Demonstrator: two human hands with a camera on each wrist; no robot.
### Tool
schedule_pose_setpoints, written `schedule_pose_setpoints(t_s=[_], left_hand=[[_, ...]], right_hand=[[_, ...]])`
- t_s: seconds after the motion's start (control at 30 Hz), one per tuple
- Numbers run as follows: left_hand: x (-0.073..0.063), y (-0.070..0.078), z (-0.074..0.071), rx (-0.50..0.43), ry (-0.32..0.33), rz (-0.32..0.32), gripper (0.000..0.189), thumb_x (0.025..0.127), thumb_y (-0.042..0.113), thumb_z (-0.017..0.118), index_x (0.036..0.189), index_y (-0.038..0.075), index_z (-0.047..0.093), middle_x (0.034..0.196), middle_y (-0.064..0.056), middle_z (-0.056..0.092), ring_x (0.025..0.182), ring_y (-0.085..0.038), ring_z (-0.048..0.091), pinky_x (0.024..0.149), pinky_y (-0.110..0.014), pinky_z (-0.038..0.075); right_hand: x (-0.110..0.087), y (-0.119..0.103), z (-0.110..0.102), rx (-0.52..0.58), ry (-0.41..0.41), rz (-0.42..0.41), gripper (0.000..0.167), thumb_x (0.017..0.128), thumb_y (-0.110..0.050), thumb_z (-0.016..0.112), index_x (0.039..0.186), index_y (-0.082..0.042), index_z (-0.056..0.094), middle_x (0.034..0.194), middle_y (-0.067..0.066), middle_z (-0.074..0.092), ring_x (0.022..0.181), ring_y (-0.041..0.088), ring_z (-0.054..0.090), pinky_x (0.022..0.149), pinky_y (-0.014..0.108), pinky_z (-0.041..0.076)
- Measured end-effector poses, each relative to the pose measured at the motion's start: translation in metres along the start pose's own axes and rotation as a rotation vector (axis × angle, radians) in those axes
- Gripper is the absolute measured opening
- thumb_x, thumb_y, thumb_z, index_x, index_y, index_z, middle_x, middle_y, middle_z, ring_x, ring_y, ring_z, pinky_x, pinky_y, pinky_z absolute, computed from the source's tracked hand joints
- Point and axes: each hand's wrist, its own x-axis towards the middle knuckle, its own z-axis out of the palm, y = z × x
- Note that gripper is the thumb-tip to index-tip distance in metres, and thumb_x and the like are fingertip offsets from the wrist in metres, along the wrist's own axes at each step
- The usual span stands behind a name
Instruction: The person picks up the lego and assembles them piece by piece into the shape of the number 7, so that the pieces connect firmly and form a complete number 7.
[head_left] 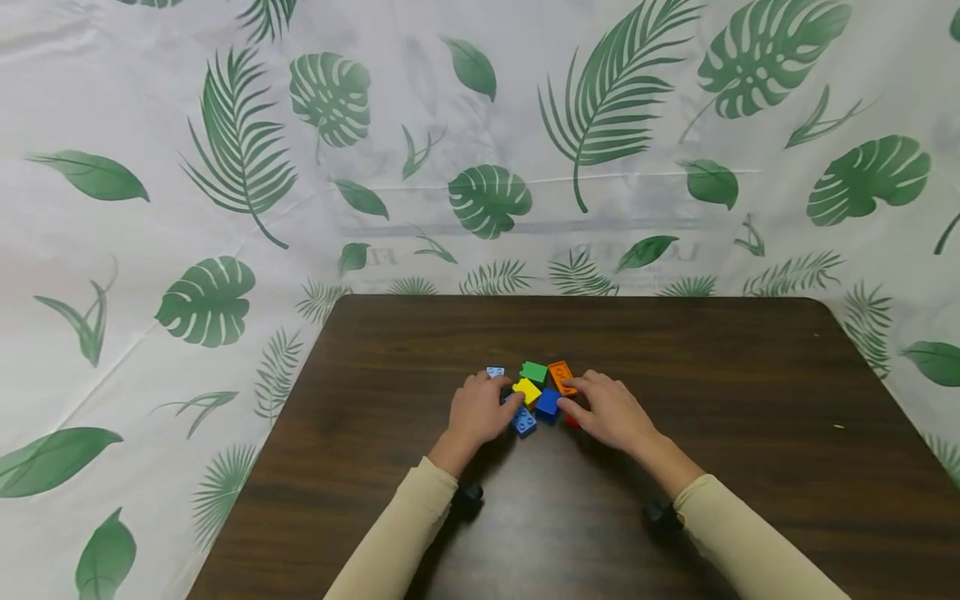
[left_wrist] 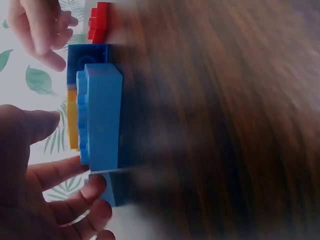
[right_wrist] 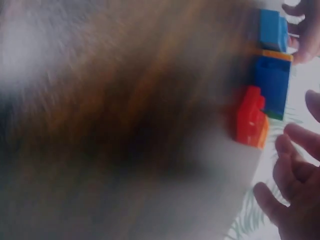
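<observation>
Several toy building bricks lie in a tight cluster on the dark wooden table [head_left: 750,358]. My left hand [head_left: 480,408] is at the cluster's left edge, fingers relaxed beside a blue brick [left_wrist: 104,117] and a light-blue one [head_left: 495,372]; its thumb stands apart from them in the left wrist view. Between the hands lie a yellow brick [head_left: 527,392], a green brick [head_left: 533,372] and a dark blue brick [head_left: 548,404], hollow side showing. On the right, my right hand [head_left: 611,412] hovers with loosely bent fingers near an orange brick [head_left: 562,377] and a partly hidden red brick [right_wrist: 250,120].
Behind the table hangs a white sheet [head_left: 420,83] printed with green leaves. A small pale speck [head_left: 838,427] lies on the table to the right. Each wrist wears a dark camera mount [head_left: 468,497].
</observation>
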Motion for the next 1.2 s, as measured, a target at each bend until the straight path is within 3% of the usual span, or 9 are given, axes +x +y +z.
schedule_pose_setpoints(t_s=[0.2, 0.5, 0.73, 0.87, 1.03, 1.2], left_hand=[[0.008, 0.011, 0.012, 0.019, -0.049, -0.065, 0.063, 0.093, 0.065, 0.048, 0.129, 0.016, 0.065, 0.120, -0.012, 0.062, 0.100, -0.027, 0.057, 0.079, -0.046, 0.053], [0.009, 0.012, 0.016, -0.055, 0.010, -0.060, 0.058, 0.089, 0.063, 0.058, 0.125, 0.018, 0.067, 0.113, -0.007, 0.062, 0.096, -0.022, 0.057, 0.076, -0.040, 0.054], [0.007, 0.006, 0.013, -0.237, 0.023, 0.027, 0.041, 0.081, 0.042, 0.080, 0.110, 0.019, 0.063, 0.104, 0.004, 0.065, 0.091, -0.015, 0.059, 0.079, -0.035, 0.051], [0.005, 0.004, 0.013, -0.297, 0.005, 0.085, 0.037, 0.080, 0.033, 0.082, 0.107, 0.020, 0.060, 0.105, 0.005, 0.067, 0.091, -0.015, 0.061, 0.084, -0.038, 0.049], [0.003, 0.001, 0.015, -0.348, -0.018, 0.165, 0.042, 0.080, 0.030, 0.083, 0.115, 0.020, 0.062, 0.115, 0.006, 0.067, 0.099, -0.013, 0.062, 0.092, -0.044, 0.044], [0.004, -0.006, 0.019, -0.430, -0.068, 0.177, 0.044, 0.080, 0.031, 0.083, 0.118, 0.020, 0.065, 0.116, 0.006, 0.067, 0.102, -0.012, 0.061, 0.093, -0.039, 0.046]], right_hand=[[0.000, -0.002, 0.011, -0.005, -0.001, 0.035, 0.051, 0.093, -0.050, 0.062, 0.119, -0.006, 0.070, 0.080, -0.003, 0.053, 0.073, 0.017, 0.050, 0.065, 0.034, 0.033], [0.001, -0.005, 0.018, -0.029, -0.003, 0.017, 0.050, 0.092, -0.051, 0.063, 0.120, -0.009, 0.070, 0.074, -0.003, 0.043, 0.065, 0.016, 0.041, 0.061, 0.034, 0.025], [0.001, -0.007, 0.012, -0.005, -0.021, 0.015, 0.049, 0.088, -0.050, 0.069, 0.117, -0.012, 0.070, 0.083, -0.003, 0.050, 0.075, 0.017, 0.046, 0.065, 0.034, 0.029], [0.000, -0.007, 0.008, 0.032, -0.006, 0.002, 0.044, 0.084, -0.046, 0.075, 0.111, -0.013, 0.069, 0.092, -0.001, 0.056, 0.082, 0.019, 0.050, 0.070, 0.035, 0.034], [-0.001, -0.008, 0.003, 0.059, 0.020, -0.023, 0.029, 0.084, -0.037, 0.079, 0.099, -0.017, 0.066, 0.095, -0.003, 0.062, 0.081, 0.017, 0.054, 0.075, 0.039, 0.039], [0.000, -0.011, -0.003, 0.108, 0.065, -0.032, 0.021, 0.085, -0.031, 0.078, 0.097, -0.019, 0.067, 0.095, -0.005, 0.066, 0.075, 0.012, 0.056, 0.076, 0.040, 0.049]])
